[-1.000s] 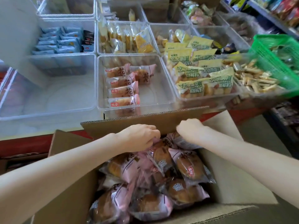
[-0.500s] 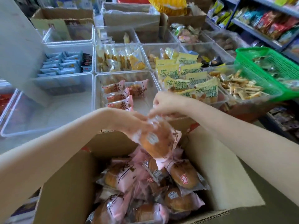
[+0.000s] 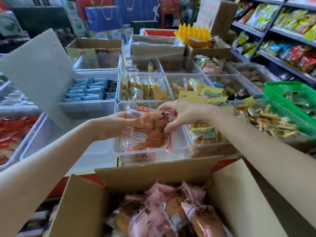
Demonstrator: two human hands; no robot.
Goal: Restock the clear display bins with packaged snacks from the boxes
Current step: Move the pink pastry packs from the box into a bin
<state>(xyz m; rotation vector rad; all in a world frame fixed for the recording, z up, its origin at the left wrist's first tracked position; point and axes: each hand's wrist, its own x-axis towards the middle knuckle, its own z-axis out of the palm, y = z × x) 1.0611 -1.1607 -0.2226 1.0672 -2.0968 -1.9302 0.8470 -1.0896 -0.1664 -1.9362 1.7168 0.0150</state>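
Bread packet (image 3: 150,129) gripped by both hands, left (image 3: 116,125), right (image 3: 181,115), above clear bin (image 3: 181,144)

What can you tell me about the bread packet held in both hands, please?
The bread packet is a clear and pink plastic wrapper with dark lettering and a red label, holding a golden-brown bun. The left hand grips its left edge and the right hand pinches its right side, holding it tilted above the clear bin.

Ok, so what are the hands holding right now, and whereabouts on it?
One pink-wrapped bread packet, held over the clear bin. The left hand grips its left edge; the right hand pinches its right side, near the top corner.
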